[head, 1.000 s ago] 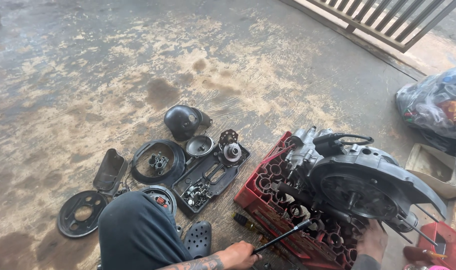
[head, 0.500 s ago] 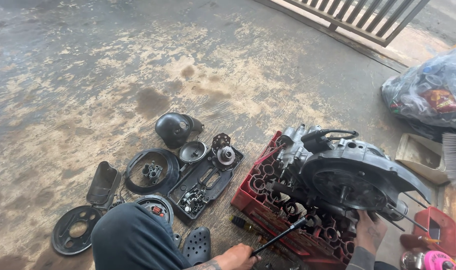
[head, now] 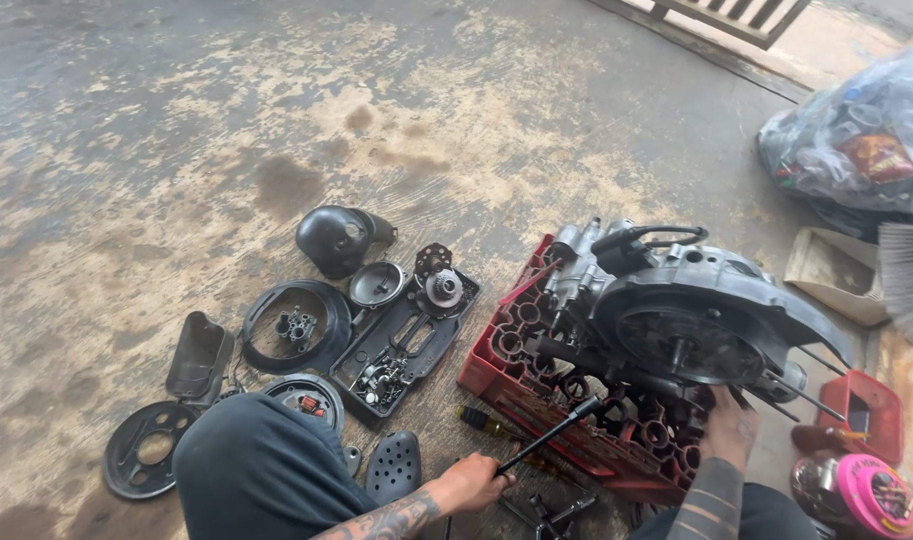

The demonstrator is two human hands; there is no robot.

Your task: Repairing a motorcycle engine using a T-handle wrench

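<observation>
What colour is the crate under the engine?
Red: the plastic crate under the grey engine shows best in the head view.

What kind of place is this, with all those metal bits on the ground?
Probably a small repair workshop floor. An engine sits on a red crate, removed dark metal parts lie spread on stained concrete, and the left hand holds a long tool.

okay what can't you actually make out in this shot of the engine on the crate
- Head view: socket end of the wrench vanishes among the engine underside.
- Right hand fingers hidden behind the engine.
- Small parts in the black tray too small to identify.
- Red crate mostly covered.
</observation>
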